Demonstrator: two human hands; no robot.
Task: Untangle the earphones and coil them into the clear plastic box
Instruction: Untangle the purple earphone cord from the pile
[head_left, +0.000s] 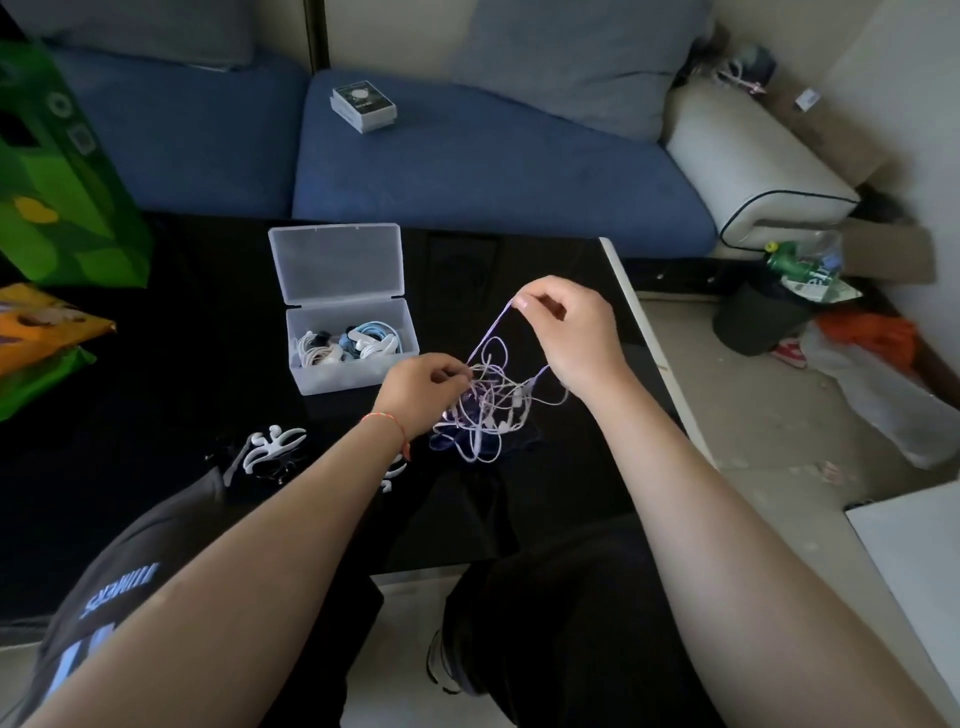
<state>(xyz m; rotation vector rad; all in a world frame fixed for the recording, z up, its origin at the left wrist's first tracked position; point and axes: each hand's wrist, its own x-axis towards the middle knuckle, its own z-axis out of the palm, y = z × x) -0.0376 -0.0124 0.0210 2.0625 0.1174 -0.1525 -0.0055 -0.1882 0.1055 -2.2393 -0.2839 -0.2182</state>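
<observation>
Now both grips, L & R, pinching tangled earphones beside box.

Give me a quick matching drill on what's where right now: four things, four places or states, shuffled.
1. tangled earphones
2. clear plastic box
3. small grey box
4. green bag

a. on the blue sofa
b. lid open, coiled earphones inside
c. at the table's far left
d. held in both hands above the table

Pairs: 1-d, 2-b, 3-a, 4-c
</observation>
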